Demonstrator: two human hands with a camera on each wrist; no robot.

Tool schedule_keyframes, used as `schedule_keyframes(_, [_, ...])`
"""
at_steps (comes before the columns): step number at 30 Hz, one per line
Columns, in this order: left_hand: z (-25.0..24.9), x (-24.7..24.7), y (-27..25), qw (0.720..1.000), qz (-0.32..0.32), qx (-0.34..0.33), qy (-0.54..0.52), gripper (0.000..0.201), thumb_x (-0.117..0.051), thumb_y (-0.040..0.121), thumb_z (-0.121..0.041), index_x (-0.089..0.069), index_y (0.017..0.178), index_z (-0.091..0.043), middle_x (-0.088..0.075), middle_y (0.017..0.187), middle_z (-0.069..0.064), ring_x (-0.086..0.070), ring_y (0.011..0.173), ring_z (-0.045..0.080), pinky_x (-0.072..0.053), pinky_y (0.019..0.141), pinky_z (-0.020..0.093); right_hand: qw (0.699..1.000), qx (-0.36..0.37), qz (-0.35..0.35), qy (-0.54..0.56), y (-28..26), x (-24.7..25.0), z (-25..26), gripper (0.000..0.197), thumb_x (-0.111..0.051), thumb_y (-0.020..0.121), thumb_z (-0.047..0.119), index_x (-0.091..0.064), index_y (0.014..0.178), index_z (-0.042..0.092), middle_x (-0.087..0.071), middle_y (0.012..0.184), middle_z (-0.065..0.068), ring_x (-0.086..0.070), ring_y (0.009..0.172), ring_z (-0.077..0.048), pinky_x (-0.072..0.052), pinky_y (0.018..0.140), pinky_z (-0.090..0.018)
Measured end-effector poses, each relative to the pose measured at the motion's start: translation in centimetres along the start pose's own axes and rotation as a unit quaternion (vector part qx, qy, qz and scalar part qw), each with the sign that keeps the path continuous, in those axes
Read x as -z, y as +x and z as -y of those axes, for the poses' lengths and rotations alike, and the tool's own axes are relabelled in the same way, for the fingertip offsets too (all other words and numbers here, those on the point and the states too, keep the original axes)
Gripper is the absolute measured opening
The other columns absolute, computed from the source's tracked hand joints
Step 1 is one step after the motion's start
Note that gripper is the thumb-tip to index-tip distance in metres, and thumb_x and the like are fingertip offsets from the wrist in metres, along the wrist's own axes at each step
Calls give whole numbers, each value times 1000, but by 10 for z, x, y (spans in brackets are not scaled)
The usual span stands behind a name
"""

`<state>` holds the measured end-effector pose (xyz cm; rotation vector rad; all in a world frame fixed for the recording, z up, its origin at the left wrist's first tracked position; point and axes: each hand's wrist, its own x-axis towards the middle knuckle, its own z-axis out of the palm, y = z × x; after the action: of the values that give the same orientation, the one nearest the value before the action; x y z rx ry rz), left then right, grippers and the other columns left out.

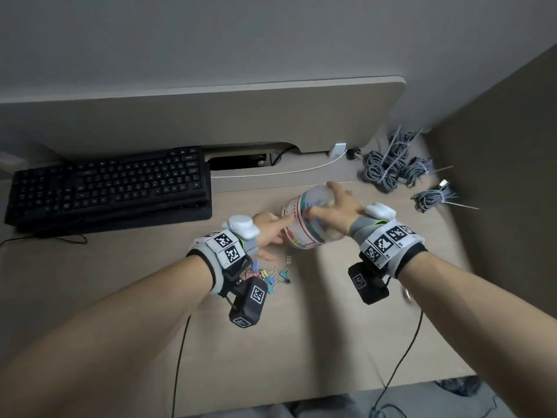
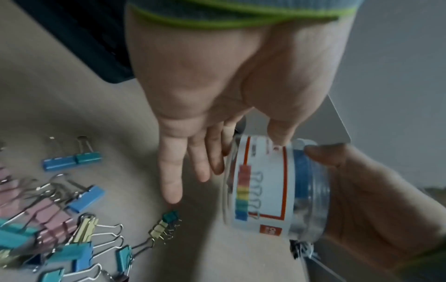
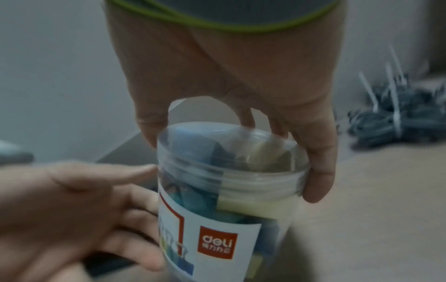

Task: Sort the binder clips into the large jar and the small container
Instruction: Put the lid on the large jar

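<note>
Head view: the large jar point(image 1: 304, 224), tilted at frame centre, is being gripped around its mouth end by the right hand point(image 1: 337, 211); its base is being touched by the left hand's point(image 1: 268, 233) straightened fingers. Binder clips point(image 1: 272, 276) are lying just below on the desk point(image 1: 301, 342).

Jar point(image 1: 304, 220) right of keyboard point(image 1: 108, 188); clips point(image 1: 272, 277) before it; cables point(image 1: 391, 164) behind-right.

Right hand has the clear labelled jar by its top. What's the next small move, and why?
Probably stand the clear labelled plastic jar upright on the beige desk. The right hand holds it tilted off the surface, the left hand only touches its side with straight fingers, and coloured binder clips lie loose.
</note>
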<state>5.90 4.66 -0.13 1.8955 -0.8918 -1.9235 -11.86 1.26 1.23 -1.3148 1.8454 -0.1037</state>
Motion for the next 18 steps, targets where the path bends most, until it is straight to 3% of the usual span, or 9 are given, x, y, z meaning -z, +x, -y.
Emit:
schedule_keyframes(2, [-1, -14, 4, 998, -14, -32, 59, 22, -54, 97, -41, -56, 93, -20, -61, 105, 7, -62, 102, 23, -55, 88, 53, 995, 9, -39, -96, 12, 11, -28, 104, -61, 47, 69, -28, 141, 38, -43, 130, -8, -54, 114, -38, -47, 96, -49])
schedule_keyframes(4, [0, -23, 8, 996, -33, -52, 63, 22, -55, 97, -36, -56, 80, -22, -62, 96, 8, -63, 94, 23, -55, 88, 51, 982, 17, -79, -173, 20, 20, -52, 94, -59, 48, 68, -30, 131, 36, -42, 119, -6, -55, 105, -37, -49, 89, -47])
schedule_keyframes(8, [6, -37, 22, 995, -48, -49, 76, 15, -57, 96, -31, -58, 89, -19, -64, 91, 8, -62, 83, 21, -57, 80, 45, 960, 18, -104, -260, 31, 29, -86, 84, -74, 60, 51, -33, 128, 26, -40, 124, -11, -45, 109, -40, -47, 79, -43])
schedule_keyframes(10, [9, -45, 27, 990, -55, -68, 113, 11, -60, 94, -28, -59, 89, -18, -66, 87, 11, -62, 78, 27, -56, 67, 41, 957, -5, -123, -263, 35, 30, -99, 78, -76, 66, 44, -34, 130, 24, -42, 130, -11, -43, 112, -40, -45, 80, -44])
schedule_keyframes(11, [9, -48, 29, 985, -60, -75, 141, 10, -62, 91, -28, -60, 87, -19, -69, 87, 12, -65, 77, 32, -56, 66, 43, 958, -9, -123, -258, 37, 30, -104, 80, -76, 66, 45, -34, 131, 25, -42, 133, -10, -42, 114, -40, -45, 82, -44])
schedule_keyframes(15, [13, -54, 35, 973, -64, -82, 205, 11, -65, 84, -34, -60, 82, -25, -74, 92, 13, -72, 85, 34, -57, 81, 44, 968, 26, -73, -238, 44, 39, -119, 101, -72, 62, 68, -25, 140, 26, -31, 148, -10, -41, 120, -42, -43, 92, -46])
schedule_keyframes(18, [14, -67, 38, 955, -63, -104, 271, 16, -65, 86, -37, -62, 94, -23, -74, 94, 5, -72, 86, 27, -56, 82, 35, 984, -14, -102, -148, 32, 54, -144, 103, -62, 67, 78, -24, 146, 23, -29, 150, -11, -39, 126, -43, -39, 101, -51])
